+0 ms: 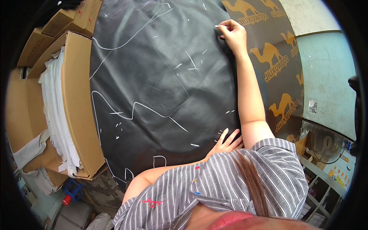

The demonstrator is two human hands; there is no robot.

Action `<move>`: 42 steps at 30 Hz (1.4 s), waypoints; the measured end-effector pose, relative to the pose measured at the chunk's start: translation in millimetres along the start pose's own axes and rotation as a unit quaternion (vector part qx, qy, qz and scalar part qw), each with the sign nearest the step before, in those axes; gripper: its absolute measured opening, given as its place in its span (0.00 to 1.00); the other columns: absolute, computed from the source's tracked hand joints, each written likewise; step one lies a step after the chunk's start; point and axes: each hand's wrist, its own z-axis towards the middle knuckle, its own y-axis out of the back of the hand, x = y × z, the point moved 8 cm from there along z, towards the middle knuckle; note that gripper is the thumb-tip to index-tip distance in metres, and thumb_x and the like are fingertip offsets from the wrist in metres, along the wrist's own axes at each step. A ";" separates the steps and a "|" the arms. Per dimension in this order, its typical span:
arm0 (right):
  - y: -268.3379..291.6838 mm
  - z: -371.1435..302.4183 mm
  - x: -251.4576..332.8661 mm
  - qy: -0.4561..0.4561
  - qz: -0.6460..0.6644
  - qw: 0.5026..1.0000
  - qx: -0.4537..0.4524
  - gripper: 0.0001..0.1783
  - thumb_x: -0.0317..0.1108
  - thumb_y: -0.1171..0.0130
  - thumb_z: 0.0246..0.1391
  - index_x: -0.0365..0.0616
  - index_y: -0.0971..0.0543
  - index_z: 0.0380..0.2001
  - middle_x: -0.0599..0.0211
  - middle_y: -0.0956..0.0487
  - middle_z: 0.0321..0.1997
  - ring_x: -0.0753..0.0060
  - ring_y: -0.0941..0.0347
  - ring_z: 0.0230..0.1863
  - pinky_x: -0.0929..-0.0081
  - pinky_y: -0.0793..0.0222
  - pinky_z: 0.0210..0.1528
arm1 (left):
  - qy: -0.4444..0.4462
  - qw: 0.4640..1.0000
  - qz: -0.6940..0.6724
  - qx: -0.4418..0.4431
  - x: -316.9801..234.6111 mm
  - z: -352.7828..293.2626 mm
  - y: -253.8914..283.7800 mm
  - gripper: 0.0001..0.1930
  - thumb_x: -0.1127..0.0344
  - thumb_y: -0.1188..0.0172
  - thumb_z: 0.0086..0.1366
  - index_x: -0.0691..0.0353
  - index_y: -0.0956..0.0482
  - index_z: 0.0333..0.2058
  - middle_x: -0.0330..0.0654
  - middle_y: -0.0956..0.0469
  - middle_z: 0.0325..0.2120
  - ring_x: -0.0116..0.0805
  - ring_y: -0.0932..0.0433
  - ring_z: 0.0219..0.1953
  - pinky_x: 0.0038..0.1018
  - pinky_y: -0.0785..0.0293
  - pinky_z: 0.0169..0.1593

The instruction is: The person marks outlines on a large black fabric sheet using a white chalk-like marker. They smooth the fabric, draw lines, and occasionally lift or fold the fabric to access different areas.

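Note:
A large black leather-like sheet (161,73) lies spread over the work surface, marked with white curves, short dashes and a few crosses. My right hand (234,36) is at the sheet's far right edge, its fingers pinched round a small white piece of chalk (217,26) whose tip pokes out to the left. The rest of the chalk is hidden by the fingers. My left hand (227,142) rests flat near the sheet's near right edge, fingers apart, holding nothing. Both hands are well apart from each other.
Brown board (268,50) with orange camel prints borders the sheet on the right. On the left stands an open cardboard box (82,115) holding pale folded material (55,103), with other cartons (63,21) behind. A fan (326,143) stands at the right.

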 end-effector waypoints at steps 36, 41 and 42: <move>235.0 -206.1 -57.2 -0.162 0.128 0.969 -0.137 0.12 0.38 0.37 0.63 0.41 0.16 0.43 0.75 0.19 0.36 0.84 0.25 0.38 0.80 0.26 0.44 | 0.006 0.995 0.091 0.032 -12.0 5.6 7.4 0.31 0.47 0.33 0.56 0.53 0.22 0.57 0.36 0.33 0.66 0.43 0.44 0.71 0.57 0.55 0.73; 221.7 -217.0 -47.8 -0.091 0.139 0.979 -0.117 0.10 0.36 0.33 0.60 0.41 0.15 0.40 0.75 0.18 0.32 0.86 0.27 0.34 0.84 0.31 0.38 | -0.002 0.995 0.099 0.026 -18.3 6.6 11.2 0.31 0.48 0.33 0.57 0.55 0.23 0.57 0.38 0.32 0.65 0.46 0.43 0.71 0.58 0.55 0.72; 206.9 -209.4 -41.4 -0.079 0.147 0.981 -0.102 0.10 0.35 0.33 0.59 0.41 0.15 0.40 0.75 0.18 0.32 0.86 0.26 0.33 0.84 0.31 0.37 | -0.006 0.995 0.095 0.028 -19.4 7.6 11.6 0.30 0.48 0.33 0.57 0.56 0.22 0.56 0.39 0.33 0.65 0.47 0.43 0.71 0.58 0.55 0.72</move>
